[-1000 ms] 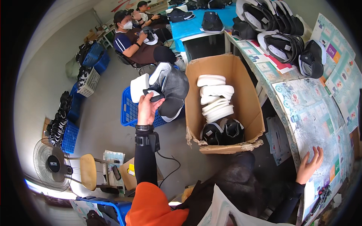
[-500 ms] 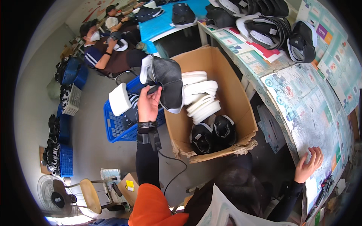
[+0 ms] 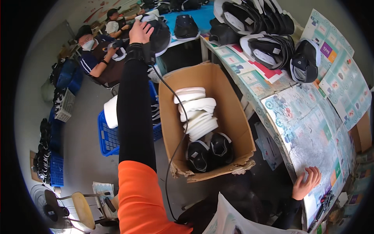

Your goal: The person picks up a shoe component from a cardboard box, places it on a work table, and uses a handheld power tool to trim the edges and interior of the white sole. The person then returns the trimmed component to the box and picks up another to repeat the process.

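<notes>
My left hand (image 3: 141, 32) reaches far forward to the blue-topped table, palm up and fingers apart. Right beside it is a black shoe upper (image 3: 159, 37) with a white edge, at the table's near left corner; the hand looks free of it. My right hand (image 3: 307, 183) lies open on the patterned sheet covering the right-hand table (image 3: 296, 132). Between my arms stands a cardboard box (image 3: 245, 105). Inside it are several stacked white pads (image 3: 196, 105) and a pair of black shoe uppers (image 3: 221, 150).
A blue basket (image 3: 107, 136) stands left of the box, partly hidden by my left arm. Stacked black uppers (image 3: 269, 50) fill the right table's far end. A seated co-worker (image 3: 97, 58) is at the far left. A cable (image 3: 177, 148) hangs from my left wrist across the box.
My left hand has moved from above the box to the far blue table. The black upper it held is now at that table's corner, with the fingers spread beside it. My right hand stays put.
</notes>
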A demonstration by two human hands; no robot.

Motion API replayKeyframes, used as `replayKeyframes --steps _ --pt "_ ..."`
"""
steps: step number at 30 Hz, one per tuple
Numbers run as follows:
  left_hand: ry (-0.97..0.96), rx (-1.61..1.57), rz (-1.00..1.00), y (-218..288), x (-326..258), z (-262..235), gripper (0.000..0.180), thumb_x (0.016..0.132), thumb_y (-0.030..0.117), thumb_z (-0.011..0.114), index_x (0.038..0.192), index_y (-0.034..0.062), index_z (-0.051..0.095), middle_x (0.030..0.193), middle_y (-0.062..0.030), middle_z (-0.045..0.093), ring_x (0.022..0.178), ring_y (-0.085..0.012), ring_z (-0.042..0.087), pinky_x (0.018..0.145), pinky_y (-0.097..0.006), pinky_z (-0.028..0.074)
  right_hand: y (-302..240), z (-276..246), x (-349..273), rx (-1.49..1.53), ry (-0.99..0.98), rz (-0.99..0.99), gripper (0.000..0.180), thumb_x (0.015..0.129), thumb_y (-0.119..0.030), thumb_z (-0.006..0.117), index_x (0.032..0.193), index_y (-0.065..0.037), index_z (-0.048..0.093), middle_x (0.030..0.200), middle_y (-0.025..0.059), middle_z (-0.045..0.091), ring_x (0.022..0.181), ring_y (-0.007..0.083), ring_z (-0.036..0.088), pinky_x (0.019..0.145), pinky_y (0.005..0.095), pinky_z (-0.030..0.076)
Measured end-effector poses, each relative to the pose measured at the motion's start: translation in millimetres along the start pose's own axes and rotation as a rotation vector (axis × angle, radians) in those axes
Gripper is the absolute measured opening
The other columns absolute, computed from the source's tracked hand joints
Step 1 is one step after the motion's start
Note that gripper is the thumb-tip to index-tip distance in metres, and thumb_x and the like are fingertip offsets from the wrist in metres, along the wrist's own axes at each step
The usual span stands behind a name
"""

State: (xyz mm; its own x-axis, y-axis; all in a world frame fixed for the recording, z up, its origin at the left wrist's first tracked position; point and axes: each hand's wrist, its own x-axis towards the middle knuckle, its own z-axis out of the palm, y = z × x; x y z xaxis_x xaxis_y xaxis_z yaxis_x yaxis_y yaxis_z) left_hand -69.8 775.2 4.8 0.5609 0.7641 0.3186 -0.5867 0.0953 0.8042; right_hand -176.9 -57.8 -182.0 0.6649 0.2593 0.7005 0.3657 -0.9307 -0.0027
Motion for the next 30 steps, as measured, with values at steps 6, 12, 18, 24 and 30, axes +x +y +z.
replayKeyframes --steps 6,12,18,24,30 --pt "-0.017 0.579 0.066 -58.1 -100.9 -76.0 0.037 0.106 0.029 0.057 0.134 0.0046 0.058 0.124 -0.0086 0.072 0.112 -0.0186 0.068 0.094 -0.036 0.052 -11.9 4.0 10.2 0.078 0.009 -0.004 0.021 0.087 -0.008 0.062 0.108 -0.005 0.065 0.12 0.0132 0.064 0.129 0.0372 0.057 0.12 0.0559 0.031" --pt "-0.512 0.915 -0.243 -165.4 -362.6 -107.9 0.04 0.096 0.021 0.078 0.127 -0.0005 0.065 0.119 -0.0165 0.07 0.115 -0.0302 0.066 0.103 -0.039 0.051 -4.4 5.5 3.4 0.071 0.005 0.009 0.018 0.088 -0.009 0.063 0.105 -0.007 0.067 0.119 0.0121 0.065 0.129 0.036 0.057 0.121 0.0542 0.031" --pt "-0.988 1.405 -0.296 -80.4 -530.9 -56.7 0.056 0.099 0.047 0.072 0.129 -0.0003 0.066 0.122 -0.0228 0.07 0.117 -0.0449 0.064 0.1 -0.049 0.053 -7.8 6.2 11.5 0.068 -0.003 0.003 0.015 0.086 -0.011 0.066 0.101 -0.01 0.071 0.118 0.0072 0.069 0.123 0.0316 0.061 0.115 0.0481 0.036" --pt "-1.128 1.491 -0.197 -95.1 -618.7 -42.5 0.074 0.1 0.047 0.07 0.15 -0.0037 0.05 0.144 -0.0253 0.059 0.13 -0.0427 0.058 0.113 -0.051 0.043 -4.9 14.9 2.6 0.068 -0.035 0.003 0.015 0.085 -0.011 0.067 0.098 -0.014 0.073 0.118 0.0034 0.071 0.121 0.0285 0.062 0.113 0.0464 0.037" --pt "-0.903 1.878 -0.33 -8.7 -585.4 -86.7 0.052 0.101 0.045 0.068 0.137 0.007 0.066 0.144 -0.0128 0.064 0.13 -0.0378 0.061 0.114 -0.058 0.041 2.8 3.8 7.2 0.145 0.032 0.02 0.013 0.084 -0.011 0.067 0.095 -0.013 0.072 0.115 0.0043 0.071 0.119 0.0302 0.063 0.109 0.0474 0.041"
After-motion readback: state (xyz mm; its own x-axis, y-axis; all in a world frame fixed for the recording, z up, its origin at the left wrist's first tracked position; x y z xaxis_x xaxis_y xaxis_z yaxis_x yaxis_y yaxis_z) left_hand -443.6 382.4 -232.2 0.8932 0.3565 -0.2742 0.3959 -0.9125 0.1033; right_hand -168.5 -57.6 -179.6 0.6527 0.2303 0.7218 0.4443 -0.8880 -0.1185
